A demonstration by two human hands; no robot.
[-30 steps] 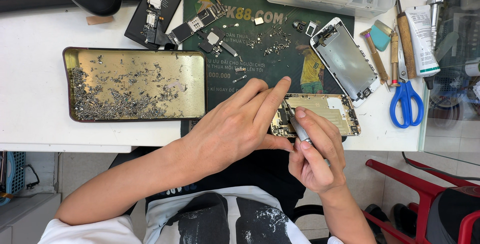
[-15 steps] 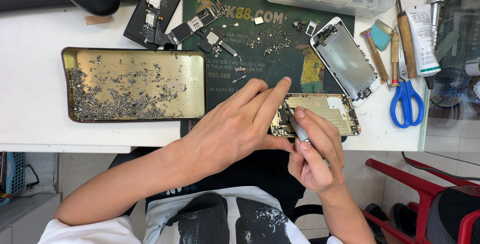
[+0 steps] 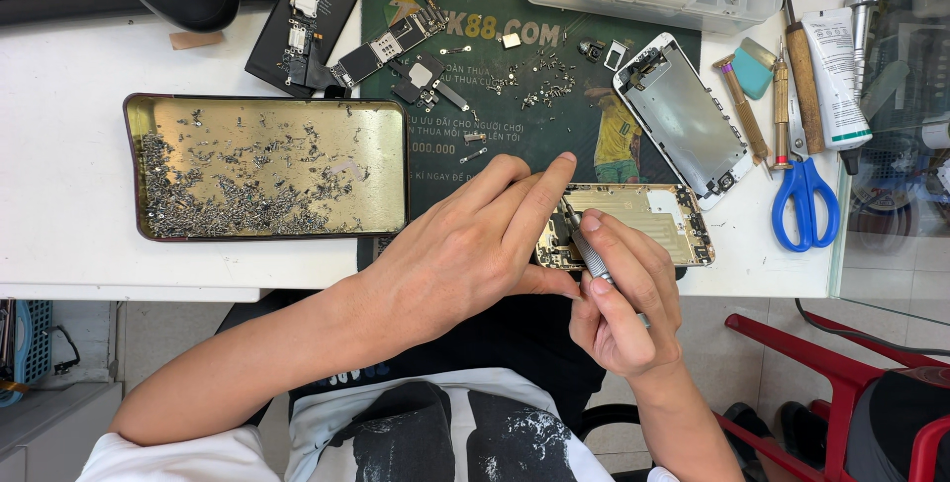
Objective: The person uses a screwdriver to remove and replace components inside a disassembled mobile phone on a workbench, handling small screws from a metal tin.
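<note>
Phone housing, opened and gold-coloured, lies at the centre right of the frame on the green mat. Left hand presses flat on its left end, gripping nothing. Right hand pinches a small screwdriver, tip inside the housing.

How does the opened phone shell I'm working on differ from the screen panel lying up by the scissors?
The phone shell lies level along the table edge, partly under the left hand, with the right hand setting a screwdriver into it; the screen panel lies tilted and untouched. The shell's inside looks gold, with parts at its left end; the panel's back is silver-grey with a white rim. Both are flat rectangles lying inside-up, partly on the green mat.
</note>
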